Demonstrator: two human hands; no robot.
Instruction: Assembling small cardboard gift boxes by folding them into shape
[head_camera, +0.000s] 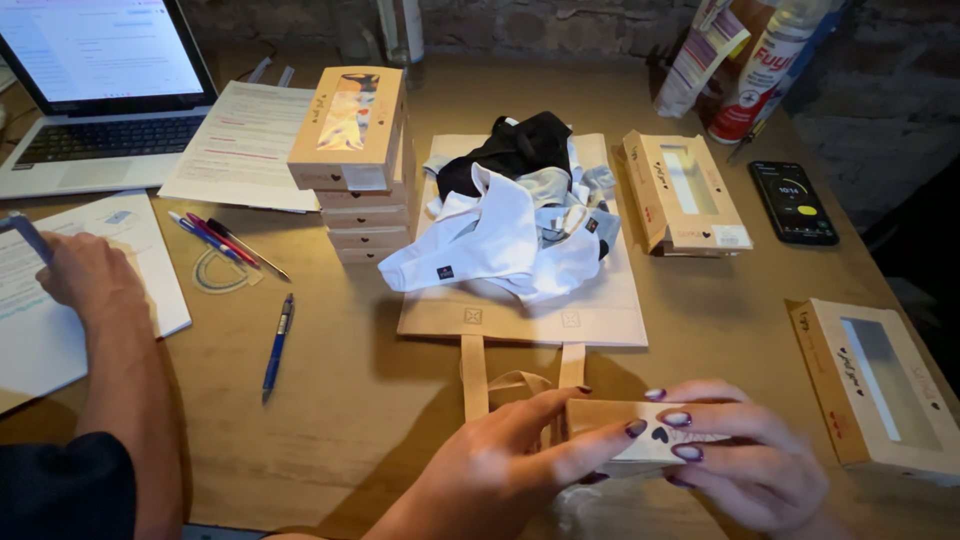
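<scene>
A small kraft box (640, 440) is clamped between the left hand (500, 470) and right hand (750, 455) at the desk's (380, 390) near edge. Two open windowed boxes (685, 190) are seen right, four stacked boxes (355, 160) left, garments (510, 215) piled on one paper bag (600, 320). A brick wall (520, 20) stands behind.

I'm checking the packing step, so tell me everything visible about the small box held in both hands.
The small box is tan cardboard with small dark heart marks on its near face, lying lengthwise low over the wooden table. The left hand grips its left end; the right hand lays fingers over its right side. Its underside is hidden.
</scene>
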